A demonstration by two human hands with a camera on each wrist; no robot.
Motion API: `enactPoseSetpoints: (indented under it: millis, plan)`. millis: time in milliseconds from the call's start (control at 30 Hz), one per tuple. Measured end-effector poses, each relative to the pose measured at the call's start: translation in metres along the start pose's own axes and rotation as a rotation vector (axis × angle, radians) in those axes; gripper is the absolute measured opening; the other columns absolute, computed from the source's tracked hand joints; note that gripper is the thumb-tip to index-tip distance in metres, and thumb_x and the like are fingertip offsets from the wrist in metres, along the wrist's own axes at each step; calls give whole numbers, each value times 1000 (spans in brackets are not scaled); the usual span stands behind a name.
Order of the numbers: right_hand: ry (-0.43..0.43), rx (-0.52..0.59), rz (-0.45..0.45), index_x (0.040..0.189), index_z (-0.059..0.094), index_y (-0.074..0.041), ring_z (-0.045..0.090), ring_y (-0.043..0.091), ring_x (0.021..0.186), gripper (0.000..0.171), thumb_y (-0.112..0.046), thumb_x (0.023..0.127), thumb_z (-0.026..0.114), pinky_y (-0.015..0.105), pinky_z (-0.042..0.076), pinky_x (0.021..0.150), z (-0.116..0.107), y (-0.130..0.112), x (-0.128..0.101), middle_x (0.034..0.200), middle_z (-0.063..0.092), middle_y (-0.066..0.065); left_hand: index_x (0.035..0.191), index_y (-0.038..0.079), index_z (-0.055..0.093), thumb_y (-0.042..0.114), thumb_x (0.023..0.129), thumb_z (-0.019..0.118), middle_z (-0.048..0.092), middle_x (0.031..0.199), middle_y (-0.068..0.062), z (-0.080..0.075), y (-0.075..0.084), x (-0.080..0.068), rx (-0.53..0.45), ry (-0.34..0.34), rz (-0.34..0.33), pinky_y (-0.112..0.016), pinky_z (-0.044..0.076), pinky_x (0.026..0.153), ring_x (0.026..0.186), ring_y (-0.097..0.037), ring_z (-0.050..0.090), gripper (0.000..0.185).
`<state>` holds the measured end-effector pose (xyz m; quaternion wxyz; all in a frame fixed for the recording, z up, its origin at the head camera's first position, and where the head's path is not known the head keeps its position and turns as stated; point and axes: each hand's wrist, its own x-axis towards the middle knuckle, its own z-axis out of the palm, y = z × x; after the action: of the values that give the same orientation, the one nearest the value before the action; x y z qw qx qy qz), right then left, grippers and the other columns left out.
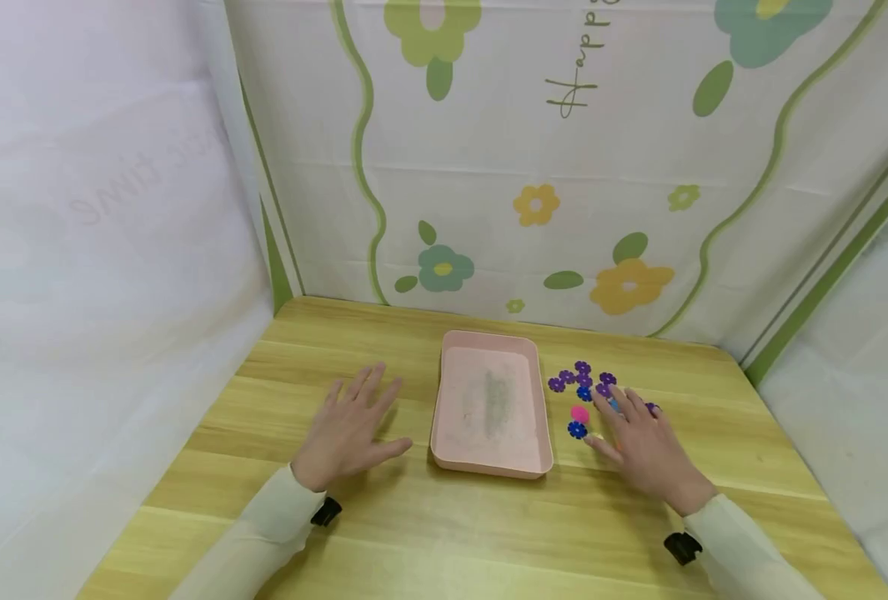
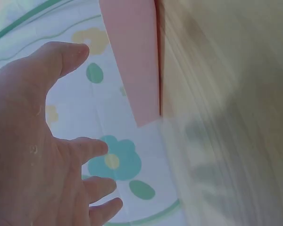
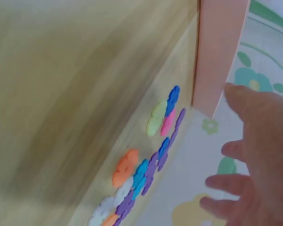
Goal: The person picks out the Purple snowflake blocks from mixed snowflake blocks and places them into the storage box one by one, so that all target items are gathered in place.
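Observation:
A pink tray (image 1: pixel 491 463) sits on the wooden table (image 1: pixel 428 533), its inside bare. To its right lies a cluster of small flower-shaped pieces (image 1: pixel 582 382), mostly purple and blue, with a pink one (image 1: pixel 580 413). My right hand (image 1: pixel 642 446) hovers flat over the near side of that cluster, fingers straight, holding nothing. The right wrist view shows the flower pieces (image 3: pixel 151 160) in purple, blue, orange, yellow and pink beside the pink tray (image 3: pixel 219 52). My left hand (image 1: pixel 349 429) is spread open above the table left of the tray, empty; in the left wrist view the left hand (image 2: pixel 42 155) shows beside the tray (image 2: pixel 132 56).
White cloth walls printed with flowers (image 1: pixel 534 167) close in the table at the back and both sides. Bare wood (image 1: pixel 323 350) lies left of the tray and along the front edge.

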<state>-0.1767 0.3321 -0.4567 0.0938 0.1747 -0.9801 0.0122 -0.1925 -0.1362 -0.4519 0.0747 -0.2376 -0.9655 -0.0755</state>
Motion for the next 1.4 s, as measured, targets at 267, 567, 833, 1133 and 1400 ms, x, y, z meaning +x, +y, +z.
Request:
enactPoseSetpoints:
  millis: [267, 567, 833, 1133, 1400]
  plan:
    - [87, 196, -116, 145, 58, 6, 63, 52, 126, 62, -20, 94, 81, 65, 55, 102, 13, 20, 31, 140, 63, 32, 167, 15, 34, 72, 96, 58, 22, 176, -17, 2, 16, 12, -17, -35, 50, -74, 30, 122, 162, -40, 27, 94]
    - [-87, 299, -148, 141, 65, -2, 63, 44, 132, 48, -17, 97, 78, 63, 51, 110, 21, 30, 77, 140, 68, 21, 167, 4, 27, 72, 98, 54, 18, 177, -19, 12, 39, 26, -73, -84, 106, -59, 25, 132, 165, -38, 18, 101]
    - [-135, 288, -173, 135, 68, 3, 70, 40, 121, 40, -9, 97, 76, 58, 55, 106, 31, 30, 105, 130, 73, 20, 167, -3, 20, 74, 99, 49, 13, 178, -19, 19, 56, 34, -96, -144, 118, -55, 23, 133, 166, -35, 15, 106]
    - [-213, 292, -125, 138, 67, 2, 67, 40, 127, 41, -9, 99, 74, 57, 54, 108, 38, 26, 121, 135, 71, 21, 166, -5, 21, 72, 100, 50, 13, 177, -22, 24, 61, 38, -99, -165, 126, -54, 24, 133, 166, -36, 16, 104]
    - [-246, 317, -95, 126, 74, -4, 73, 30, 112, 28, -11, 99, 74, 54, 60, 101, 41, 25, 128, 121, 77, 13, 165, -5, 24, 72, 99, 51, 17, 176, -23, 26, 63, 36, -110, -173, 119, -53, 26, 132, 165, -37, 20, 105]
